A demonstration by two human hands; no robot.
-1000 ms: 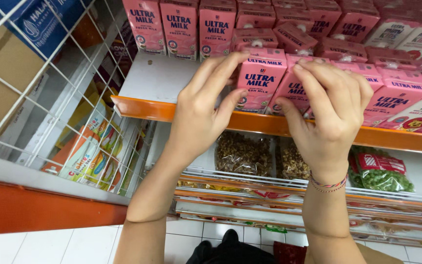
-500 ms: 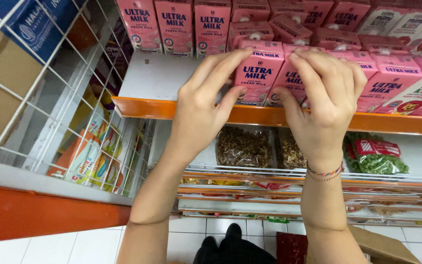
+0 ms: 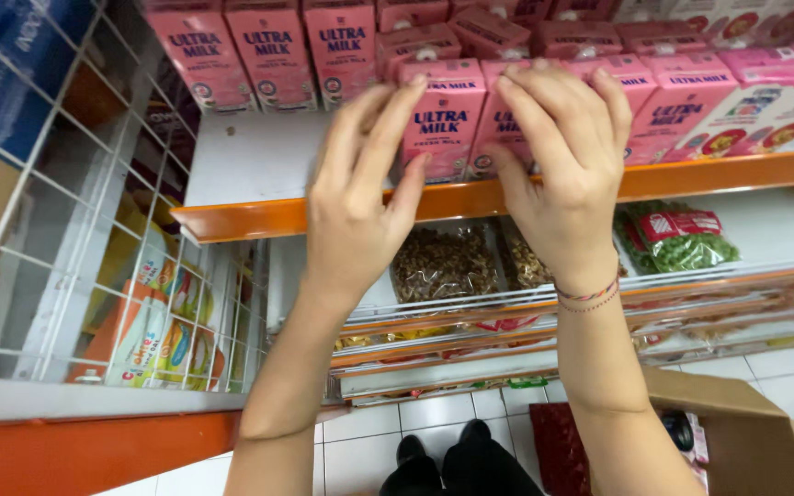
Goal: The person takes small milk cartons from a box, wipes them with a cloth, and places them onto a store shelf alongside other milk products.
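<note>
Pink rectangular milk cartons upright at the white shelf's orange edge.
Your left hand and right hand grip them together, fingers spread.

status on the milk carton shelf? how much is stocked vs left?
Done: pink milk cartons stand in rows at the back of the white shelf with the orange edge. In hand: the left hand and right hand rest on two pink cartons at the front edge. Left: the bare front-left stretch of shelf; what the open cardboard box on the floor holds cannot be told.
</note>
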